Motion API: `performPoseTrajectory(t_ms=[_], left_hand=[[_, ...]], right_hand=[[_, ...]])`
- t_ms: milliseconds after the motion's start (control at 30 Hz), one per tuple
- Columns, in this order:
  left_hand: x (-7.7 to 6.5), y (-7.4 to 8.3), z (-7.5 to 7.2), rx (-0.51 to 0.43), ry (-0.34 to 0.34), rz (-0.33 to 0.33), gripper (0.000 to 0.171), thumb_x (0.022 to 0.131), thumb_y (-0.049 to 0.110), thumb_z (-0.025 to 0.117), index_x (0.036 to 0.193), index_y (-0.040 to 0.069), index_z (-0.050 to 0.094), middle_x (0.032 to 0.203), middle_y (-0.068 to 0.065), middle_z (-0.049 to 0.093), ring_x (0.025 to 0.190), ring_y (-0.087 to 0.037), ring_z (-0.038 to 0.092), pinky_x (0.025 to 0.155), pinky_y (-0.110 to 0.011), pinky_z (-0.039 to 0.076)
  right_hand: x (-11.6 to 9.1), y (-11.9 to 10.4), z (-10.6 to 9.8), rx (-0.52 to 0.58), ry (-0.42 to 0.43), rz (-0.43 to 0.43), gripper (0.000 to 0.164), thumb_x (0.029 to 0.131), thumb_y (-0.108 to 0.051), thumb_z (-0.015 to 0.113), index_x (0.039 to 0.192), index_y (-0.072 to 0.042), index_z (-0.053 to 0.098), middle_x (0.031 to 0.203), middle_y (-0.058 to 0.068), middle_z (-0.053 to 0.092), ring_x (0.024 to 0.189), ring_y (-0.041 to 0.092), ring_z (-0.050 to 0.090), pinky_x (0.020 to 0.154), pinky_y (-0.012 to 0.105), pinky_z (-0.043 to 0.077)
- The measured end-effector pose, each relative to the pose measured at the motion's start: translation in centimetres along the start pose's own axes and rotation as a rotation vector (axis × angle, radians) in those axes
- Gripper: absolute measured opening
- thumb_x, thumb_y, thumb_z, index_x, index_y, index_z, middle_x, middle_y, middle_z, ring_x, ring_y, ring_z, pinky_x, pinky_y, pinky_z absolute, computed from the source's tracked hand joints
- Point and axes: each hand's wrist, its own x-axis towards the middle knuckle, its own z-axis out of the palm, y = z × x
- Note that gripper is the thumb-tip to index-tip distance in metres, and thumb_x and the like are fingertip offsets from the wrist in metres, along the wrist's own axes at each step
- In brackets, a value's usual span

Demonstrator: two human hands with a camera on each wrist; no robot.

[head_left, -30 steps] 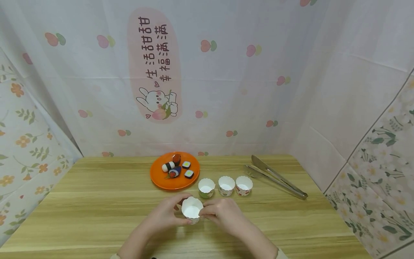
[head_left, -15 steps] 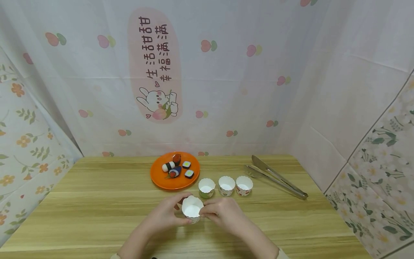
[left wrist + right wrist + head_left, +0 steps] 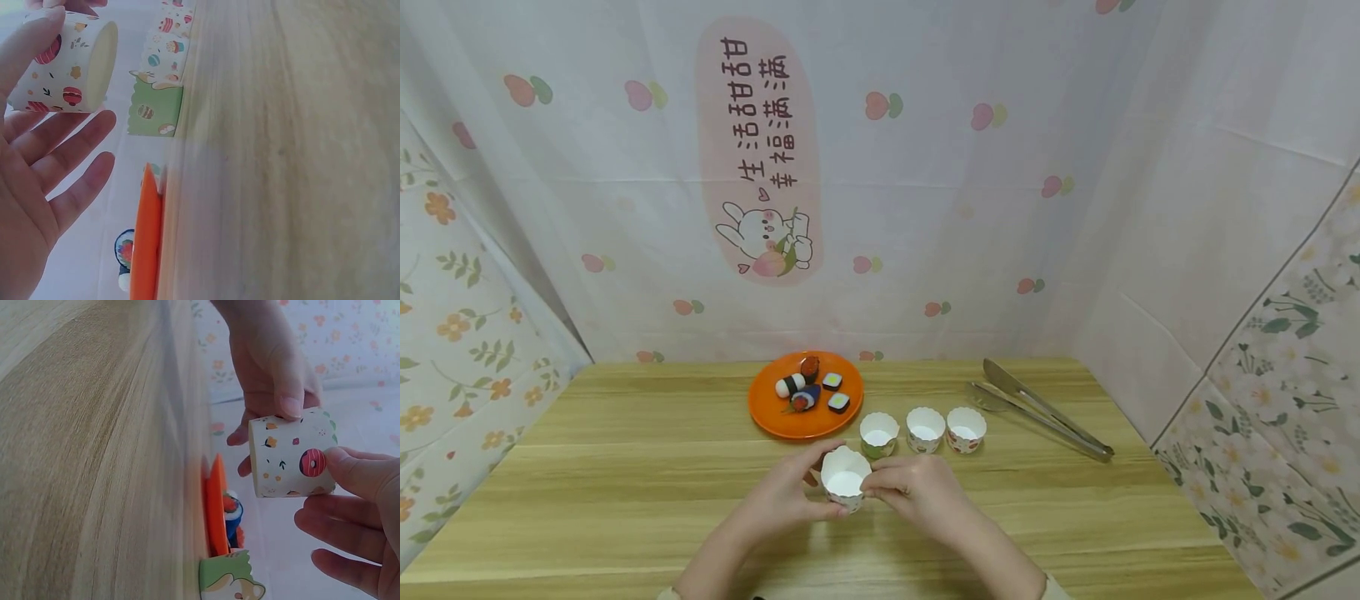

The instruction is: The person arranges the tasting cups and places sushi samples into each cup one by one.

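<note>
In the head view a white paper baking cup (image 3: 846,482) is held mouth up between both hands. My left hand (image 3: 786,493) grips its left side, thumb on the near wall and fingers behind. From the other side my right hand (image 3: 919,492) pinches the cup close to its scalloped rim. Both wrist views show the cup's printed wall; a red doughnut picture on this baking cup (image 3: 290,456) faces the right wrist camera. Beneath the cup (image 3: 72,65) a gap separates it from the wooden table (image 3: 281,150).
Behind the hands stand a green baking cup (image 3: 878,450) and two patterned cups (image 3: 925,444) in a row. An orange plate (image 3: 767,421) carries several toy sushi pieces (image 3: 790,385). Metal tongs (image 3: 1045,408) lie at the back right, near the curtain (image 3: 910,208).
The held baking cup has risen slightly in the head view and leans a little more toward the camera. Both hands keep their hold. The plate, other cups and tongs stay put.
</note>
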Motion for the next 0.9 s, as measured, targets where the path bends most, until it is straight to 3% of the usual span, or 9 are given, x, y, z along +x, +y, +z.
performPoseTrajectory(t_ms=[900], left_hand=[[-0.08,-0.26,0.02,-0.073,-0.027,0.041,0.053,0.073,0.023,0.085,0.119,0.011,0.061,0.103,0.006,0.064,0.082,-0.009,0.058,0.072,-0.028,0.055]], right_hand=[[-0.05,0.05,-0.27,-0.004,-0.044,0.014,0.009,0.074,-0.015,0.081,0.083,-0.016,0.078,0.091,0.001,0.073,0.084,0.010,0.069,0.072,0.018,0.054]])
